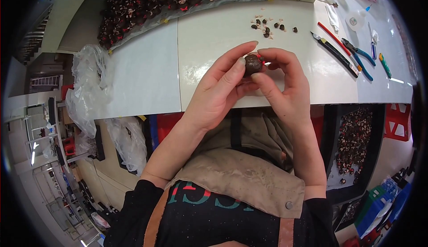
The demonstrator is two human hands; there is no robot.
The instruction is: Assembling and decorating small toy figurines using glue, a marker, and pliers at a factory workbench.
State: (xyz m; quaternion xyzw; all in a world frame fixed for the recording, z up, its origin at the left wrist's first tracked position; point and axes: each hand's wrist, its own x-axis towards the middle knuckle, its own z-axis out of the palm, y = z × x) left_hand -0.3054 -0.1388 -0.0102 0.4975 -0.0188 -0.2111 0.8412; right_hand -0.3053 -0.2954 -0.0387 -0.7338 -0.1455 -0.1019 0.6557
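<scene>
Left hand (211, 93) and right hand (290, 91): fingers curled in, pinching brown ball (253, 65), underside hidden. Toward 6 o'clock, apron (240, 178) partly covers shirt lettering (196, 201).

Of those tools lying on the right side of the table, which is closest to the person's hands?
The long black cutter. It lies nearest the right hand; the red stick, blue-handled pliers, screwdriver and green tool are all farther off.
</scene>
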